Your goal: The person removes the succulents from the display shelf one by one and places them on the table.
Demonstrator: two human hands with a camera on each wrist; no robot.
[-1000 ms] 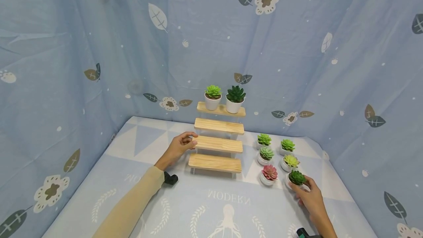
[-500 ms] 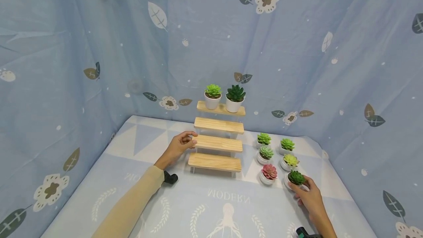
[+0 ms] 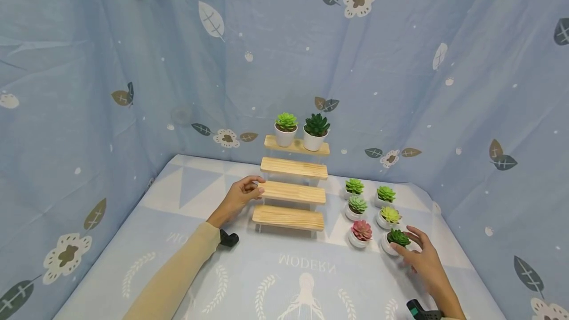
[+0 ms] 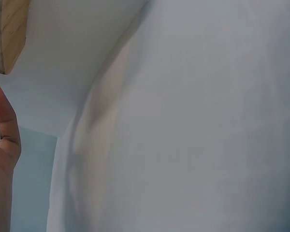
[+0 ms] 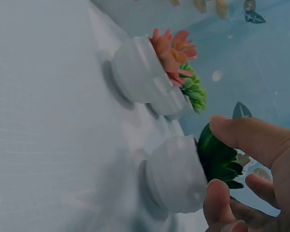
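At the left end of the third step down of a wooden step stand point(image 3: 291, 192), my left hand point(image 3: 237, 199) grips the step's edge with curled fingers. The left wrist view catches only part of that hand near the corner of a wooden step point(image 4: 12, 34). My right hand point(image 3: 424, 260) is around the near side of a dark green succulent in a white pot point(image 3: 391, 247), fingers spread and loose. In the right wrist view, the thumb point(image 5: 227, 130) lies by the leaves and the pot point(image 5: 176, 174) stands on the tabletop.
On the top step stand a light green succulent point(image 3: 286, 130) and a dark green one point(image 3: 316, 132). Several small potted succulents, including a red one point(image 3: 361, 231) and a yellow-green one point(image 3: 388, 216), are grouped right of the stand. Patterned curtains point(image 3: 284, 63) surround the table.
My right hand's fingers have spread and drawn back slightly to the right from the dark green succulent's pot, which stays in place. My left hand has not moved.
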